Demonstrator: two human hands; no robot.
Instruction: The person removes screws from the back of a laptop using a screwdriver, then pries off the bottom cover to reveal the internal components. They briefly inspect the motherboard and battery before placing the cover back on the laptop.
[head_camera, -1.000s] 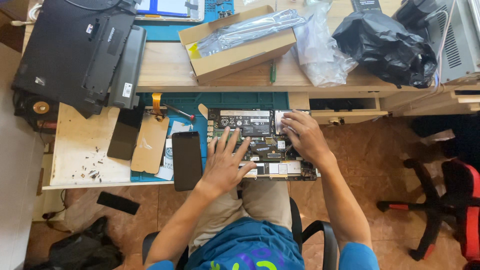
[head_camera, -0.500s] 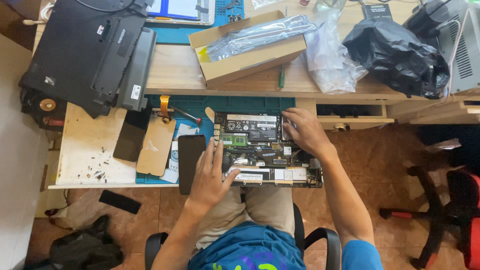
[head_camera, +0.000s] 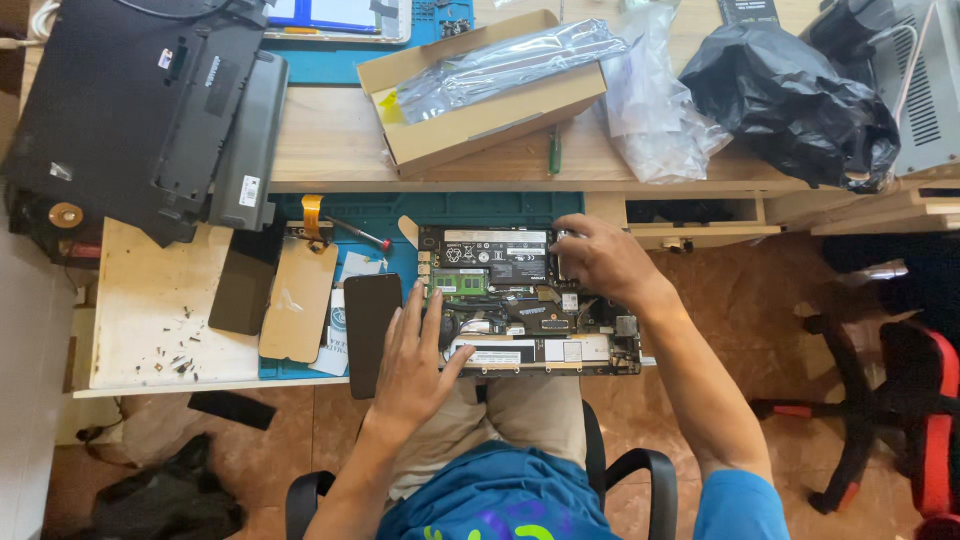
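The opened black laptop base with exposed circuit boards (head_camera: 530, 300) lies on the teal mat at the table's front edge. The left hand (head_camera: 415, 365) spreads flat, steadying it; the right hand (head_camera: 600, 262) curls at its upper corner, perhaps pinching something small.

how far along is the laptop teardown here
Done: the bottom cover is off, since the opened laptop shows its boards, and loose screws lie on the side board. In hand: the left hand braces its near-left edge, the right hand works the far-right corner. Left: boards and memory module remain seated.
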